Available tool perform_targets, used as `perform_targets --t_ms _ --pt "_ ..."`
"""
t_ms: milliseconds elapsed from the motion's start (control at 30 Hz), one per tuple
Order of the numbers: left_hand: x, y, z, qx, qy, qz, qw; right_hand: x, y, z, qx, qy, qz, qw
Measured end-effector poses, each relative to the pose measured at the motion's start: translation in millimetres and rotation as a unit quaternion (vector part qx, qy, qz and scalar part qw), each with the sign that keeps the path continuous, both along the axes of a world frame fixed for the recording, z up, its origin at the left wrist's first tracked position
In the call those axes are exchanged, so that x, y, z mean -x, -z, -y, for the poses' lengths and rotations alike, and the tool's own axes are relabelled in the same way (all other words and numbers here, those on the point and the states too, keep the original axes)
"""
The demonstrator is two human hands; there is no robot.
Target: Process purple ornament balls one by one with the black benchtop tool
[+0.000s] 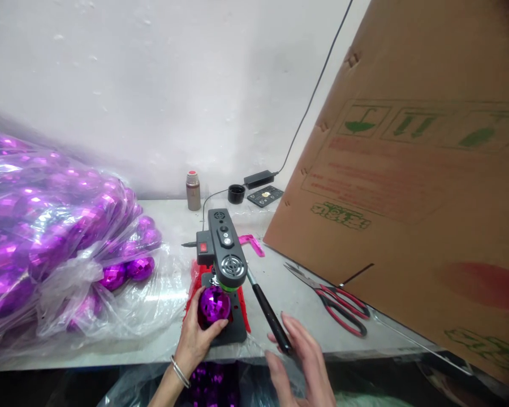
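Left hand [197,333] grips the purple ball [214,304] (under the press [224,251]); right hand [301,353], open, touches the lever handle [271,319].

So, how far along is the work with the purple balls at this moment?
Done: some purple balls lie in a clear bag below the table edge, though whether they are finished cannot be told. In hand: the left hand holds one purple ball under the small press machine, and the right hand rests at its black lever handle. Left: a big bag of balls on the table.
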State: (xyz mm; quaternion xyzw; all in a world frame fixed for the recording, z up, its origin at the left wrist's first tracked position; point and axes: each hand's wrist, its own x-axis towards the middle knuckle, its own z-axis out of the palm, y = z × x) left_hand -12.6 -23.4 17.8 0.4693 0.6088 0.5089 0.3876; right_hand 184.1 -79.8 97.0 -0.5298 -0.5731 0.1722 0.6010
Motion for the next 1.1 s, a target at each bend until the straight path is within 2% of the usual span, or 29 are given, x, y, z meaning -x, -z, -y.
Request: perform_targets --t_ms 67,100,200,300,433,600,800,967,1100 --pt "3.4 -0.8 -0.2 0.003 -0.009 0.034 0.999 5.4 -19.8 -19.0 -0.126 -0.014 0.101 0.987" --pt "5.7 -1.2 -0.5 0.002 -0.018 0.052 0.998 8.3 -31.0 -29.4 -0.184 -0.043 0.147 0.971" --pt "14.2 -3.7 -1.0 0.008 -0.039 0.092 0.995 15.6 -62.2 -56.2 -0.241 -0.068 0.182 0.951" --pt "21.1 -7.9 0.5 0.019 -0.037 0.099 0.994 19.1 -80.1 -68.4 -0.261 -0.063 0.191 0.944" --pt "21.6 -9.7 2.3 0.013 -0.025 0.085 0.996 19.2 -84.7 -66.9 -0.261 -0.052 0.203 0.942" --pt "15.3 2.4 2.3 0.008 -0.012 0.043 0.999 18.8 -84.6 -62.5 -0.252 -0.046 0.207 0.944" --pt "6.0 16.8 6.3 -0.047 0.028 -0.073 0.996 18.7 -85.7 -62.3 -0.249 -0.041 0.208 0.945" --pt "-7.7 24.3 9.9 -0.123 0.022 -0.159 0.979 18.5 -87.5 -62.2 -0.25 -0.049 0.201 0.946" --pt "-19.4 26.4 7.6 -0.141 0.012 -0.188 0.972 19.0 -88.5 -61.4 -0.243 -0.042 0.201 0.948"
